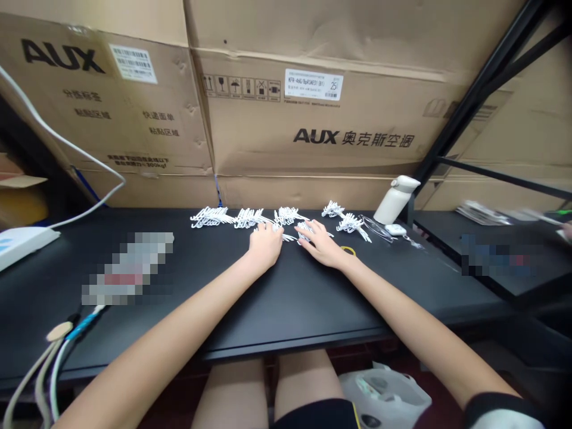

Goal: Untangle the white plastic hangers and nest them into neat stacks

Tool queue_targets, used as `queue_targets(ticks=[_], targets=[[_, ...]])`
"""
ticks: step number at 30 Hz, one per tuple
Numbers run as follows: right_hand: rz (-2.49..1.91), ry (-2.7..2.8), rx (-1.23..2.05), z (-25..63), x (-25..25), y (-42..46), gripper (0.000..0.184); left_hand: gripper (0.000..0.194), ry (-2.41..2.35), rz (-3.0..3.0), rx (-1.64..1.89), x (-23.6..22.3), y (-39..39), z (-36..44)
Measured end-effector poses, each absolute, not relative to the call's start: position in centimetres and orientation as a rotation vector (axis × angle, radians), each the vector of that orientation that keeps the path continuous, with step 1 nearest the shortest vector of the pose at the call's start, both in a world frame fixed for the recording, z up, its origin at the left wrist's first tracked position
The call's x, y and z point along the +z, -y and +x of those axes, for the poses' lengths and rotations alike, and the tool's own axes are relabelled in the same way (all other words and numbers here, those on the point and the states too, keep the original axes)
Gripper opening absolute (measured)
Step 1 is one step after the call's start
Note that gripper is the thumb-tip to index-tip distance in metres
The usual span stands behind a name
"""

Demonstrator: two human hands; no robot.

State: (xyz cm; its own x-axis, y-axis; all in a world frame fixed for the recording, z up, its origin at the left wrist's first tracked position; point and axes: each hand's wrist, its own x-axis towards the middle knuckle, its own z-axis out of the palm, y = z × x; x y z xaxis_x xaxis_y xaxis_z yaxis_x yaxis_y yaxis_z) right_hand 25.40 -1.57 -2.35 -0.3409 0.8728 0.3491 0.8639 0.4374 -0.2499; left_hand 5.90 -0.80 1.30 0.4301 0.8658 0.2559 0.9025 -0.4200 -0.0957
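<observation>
My left hand (266, 245) is closed, its fingers curled over a bunch of thin white hooks (288, 238) lying on the table. Just to its right, my right hand (325, 245) rests with fingers apart, touching another bunch of white hooks (304, 227) that it partly covers. Behind my hands lie more bunches: one at the far left (209, 217), a second beside it (248, 218) and a third behind the gap (288, 215). Two smaller bunches, the rear one (333, 208) and the front one (351, 224), lie right of my right hand.
A white bottle (397, 199) stands at the back right, near glasses (378, 229) and a small white case (395, 230). A yellow ring (348, 250) lies by my right wrist. A blurred-out phone-shaped object (129, 268) with cables lies left. Cardboard boxes (313, 161) wall the back.
</observation>
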Motion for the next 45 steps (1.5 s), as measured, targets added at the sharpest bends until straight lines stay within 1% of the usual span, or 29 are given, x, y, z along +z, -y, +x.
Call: queue_targets(ticks=[7, 13, 20, 26, 28, 30, 32, 34, 35, 37, 42, 45], targets=[[-1.458, 2.334, 0.065, 24.7, -1.7, 2.5, 0.052, 0.035, 1.613, -2.329, -0.127, 1.7, 1.2, 0.2], [-1.337, 2.452, 0.138, 21.6, -0.6, 4.7, 0.054, 0.038, 1.604, -2.31, -0.092, 2.0, 0.8, -4.3], [-1.132, 2.485, 0.141, 16.7, -0.4, 5.1, 0.054, 0.04, 1.498, -2.359, -0.18, 1.7, -0.4, -6.6], [-1.062, 2.402, 0.348, 16.5, 0.9, 5.2, 0.058, 0.045, 1.353, -2.329, -0.376, 2.7, 0.6, -6.0], [-1.031, 2.305, 0.341, 18.0, 1.8, 5.1, 0.055, 0.047, 1.252, -2.431, -0.474, 3.3, 0.9, -5.0], [-1.015, 2.183, 0.308, 20.1, 2.3, 4.4, 0.047, 0.051, 1.086, -2.667, -0.52, 3.5, 0.9, -3.6], [-1.105, 2.026, 0.361, 22.5, 2.3, 3.2, 0.037, 0.061, 0.958, -2.886, -0.513, 3.3, 0.7, -2.1], [-1.195, 1.879, 0.43, 24.5, 1.8, 2.1, 0.032, 0.074, 0.966, -2.989, -0.515, 2.6, 0.4, -0.9], [-1.22, 1.856, 0.48, 25.2, 1.5, 1.7, 0.03, 0.077, 0.985, -3.025, -0.503, 2.2, 0.3, -0.5], [-1.269, 1.894, 0.554, 25.8, 1.0, 1.5, 0.029, 0.076, 1.02, -3.064, -0.508, 1.4, 0.2, 0.0], [-1.184, 2.128, 0.643, 23.7, 0.7, 3.4, 0.027, 0.056, 0.992, -3.105, -0.674, 0.5, 1.1, 0.2], [-1.113, 2.209, 0.621, 22.3, 0.9, 4.5, 0.024, 0.048, 0.939, -3.146, -0.756, 0.5, 2.2, 0.6]])
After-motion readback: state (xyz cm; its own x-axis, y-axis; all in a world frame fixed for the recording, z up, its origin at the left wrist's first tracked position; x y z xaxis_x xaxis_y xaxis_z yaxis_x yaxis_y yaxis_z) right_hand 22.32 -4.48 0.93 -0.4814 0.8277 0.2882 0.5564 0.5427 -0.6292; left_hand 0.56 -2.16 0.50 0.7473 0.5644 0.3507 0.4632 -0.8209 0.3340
